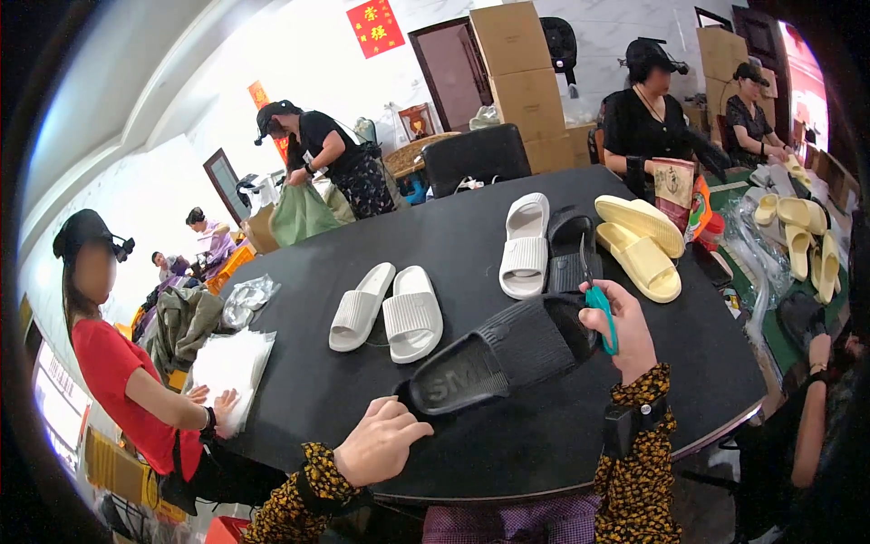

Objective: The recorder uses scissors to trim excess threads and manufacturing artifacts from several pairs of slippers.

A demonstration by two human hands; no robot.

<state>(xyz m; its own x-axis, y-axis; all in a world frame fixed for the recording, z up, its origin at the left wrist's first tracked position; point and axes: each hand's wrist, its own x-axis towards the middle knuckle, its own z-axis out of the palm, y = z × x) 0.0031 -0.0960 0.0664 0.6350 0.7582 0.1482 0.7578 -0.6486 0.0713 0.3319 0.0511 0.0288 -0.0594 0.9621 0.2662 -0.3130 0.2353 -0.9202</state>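
Note:
A large black slide sandal (458, 374) lies across the front of my view, heel toward the left and strap toward the right. At its heel is my left hand (385, 442), fingers curled in against the edge and thumb pointing right; the exact contact is partly hidden. My right hand (625, 331), at the toe end, is closed around teal-handled thread snips (603, 319), their dark blades pointing upward. Just beyond stands another black slide (571, 258), beside a single white slide (525, 258). A pair of white slides (412, 313) sits left of them, and pale yellow slides (639, 258) lie to the right.
The black table (308, 272) carries a stack of white plastic sheets or bags (231, 372) at left, near a person in red (127, 390). Other people work around the room. Yellow slides (797, 227) and clear bags cover a green table at right. A black chair (476, 159) stands beyond.

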